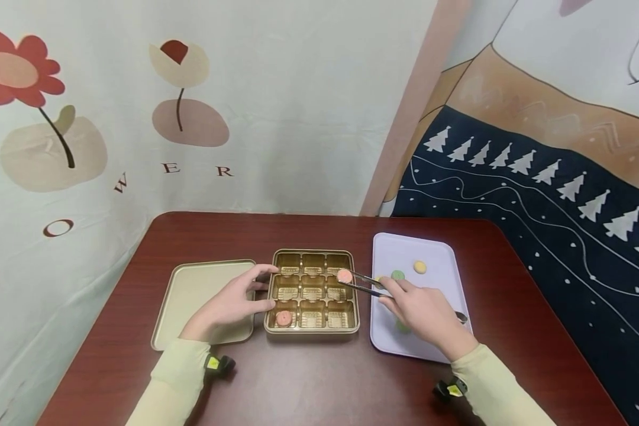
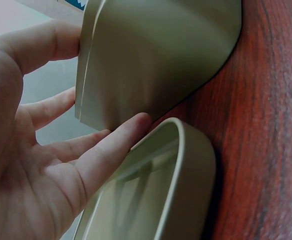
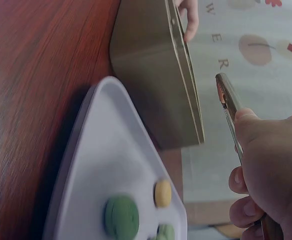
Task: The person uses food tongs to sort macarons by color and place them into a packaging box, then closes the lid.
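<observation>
My right hand (image 1: 423,307) grips a pair of metal tongs (image 1: 364,284). Between the tong tips is a pink macaron (image 1: 344,276), held above the right side of a gold tin (image 1: 313,331) with a divided insert. Another pink macaron (image 1: 284,318) lies in the tin's front left compartment. My left hand (image 1: 234,299) touches the tin's left side with its fingers spread. In the left wrist view the fingertips (image 2: 138,120) rest along the tin's outer wall (image 2: 161,55). The right wrist view shows the tongs (image 3: 228,97) raised above the tin's rim.
Right of the tin, a lilac tray (image 1: 412,251) carries a yellow macaron (image 1: 419,267), a green macaron (image 1: 398,276) and others partly behind my hand. A gold lid (image 1: 191,290) lies on the left, its rim upward. Everything stands on a dark red wooden table (image 1: 309,378).
</observation>
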A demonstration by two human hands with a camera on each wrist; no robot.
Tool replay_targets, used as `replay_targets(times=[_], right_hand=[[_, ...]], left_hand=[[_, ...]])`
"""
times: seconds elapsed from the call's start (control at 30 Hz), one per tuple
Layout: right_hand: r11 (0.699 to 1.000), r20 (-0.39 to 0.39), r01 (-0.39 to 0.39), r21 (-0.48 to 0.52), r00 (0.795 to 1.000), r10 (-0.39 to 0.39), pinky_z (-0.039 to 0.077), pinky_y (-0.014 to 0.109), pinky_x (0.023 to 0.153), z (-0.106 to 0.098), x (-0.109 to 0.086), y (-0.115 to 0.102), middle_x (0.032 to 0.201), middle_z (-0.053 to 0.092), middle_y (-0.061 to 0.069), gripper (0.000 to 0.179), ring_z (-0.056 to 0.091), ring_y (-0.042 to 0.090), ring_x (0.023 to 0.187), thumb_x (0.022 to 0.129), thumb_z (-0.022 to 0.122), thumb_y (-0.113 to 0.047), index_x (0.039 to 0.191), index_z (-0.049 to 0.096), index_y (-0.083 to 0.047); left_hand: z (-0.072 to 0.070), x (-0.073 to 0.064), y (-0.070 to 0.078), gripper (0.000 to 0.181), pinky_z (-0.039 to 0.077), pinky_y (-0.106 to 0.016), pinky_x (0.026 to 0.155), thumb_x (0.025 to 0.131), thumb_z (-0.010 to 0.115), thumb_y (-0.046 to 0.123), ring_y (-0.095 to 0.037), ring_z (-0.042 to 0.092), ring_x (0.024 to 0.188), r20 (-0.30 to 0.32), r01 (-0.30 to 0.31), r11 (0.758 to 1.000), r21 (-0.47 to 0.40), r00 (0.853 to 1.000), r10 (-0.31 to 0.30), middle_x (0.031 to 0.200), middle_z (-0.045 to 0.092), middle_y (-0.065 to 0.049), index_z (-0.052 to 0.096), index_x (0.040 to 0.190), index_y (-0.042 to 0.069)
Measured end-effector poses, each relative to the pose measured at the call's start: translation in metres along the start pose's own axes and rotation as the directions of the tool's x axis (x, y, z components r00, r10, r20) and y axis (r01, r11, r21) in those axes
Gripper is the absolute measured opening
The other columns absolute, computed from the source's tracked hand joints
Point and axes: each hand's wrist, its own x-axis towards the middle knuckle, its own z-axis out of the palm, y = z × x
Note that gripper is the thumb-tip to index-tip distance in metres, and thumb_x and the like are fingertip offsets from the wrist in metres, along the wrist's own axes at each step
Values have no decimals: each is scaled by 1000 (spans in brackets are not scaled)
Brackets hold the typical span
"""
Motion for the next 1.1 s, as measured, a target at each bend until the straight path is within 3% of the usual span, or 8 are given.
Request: replay_targets(times=[0.33, 0.63, 1.1], right_hand=[[998, 24, 70, -6, 997, -69, 50, 41, 42, 7, 28, -24, 92, 71, 2, 40, 65, 20, 61, 103, 65, -40, 134, 64, -15], [981, -17, 194, -17, 981, -195, 45, 33, 39, 21, 56, -47, 82, 65, 0, 34, 55, 16, 48, 102, 68, -38, 126, 63, -14], [985, 23, 168, -42, 986, -167, 41, 35, 35, 27, 67, -60, 84, 66, 1, 36, 54, 19, 44, 105, 63, -44, 126, 62, -15]], left_hand=[[0, 0, 1, 65, 45, -64, 113, 92, 81, 14, -46, 58, 132, 0, 10, 1000, -15, 1000, -10, 150, 55, -16, 49, 148, 14], [1, 0, 0, 65, 45, -64, 113, 91, 81, 12, -45, 58, 131, -2, 20, 1000, -22, 1000, -20, 147, 56, -16, 49, 148, 14], [1, 1, 0, 65, 47, -62, 112, 91, 80, 13, -46, 57, 132, -2, 22, 1000, -3, 1000, -22, 148, 56, -17, 49, 148, 14]])
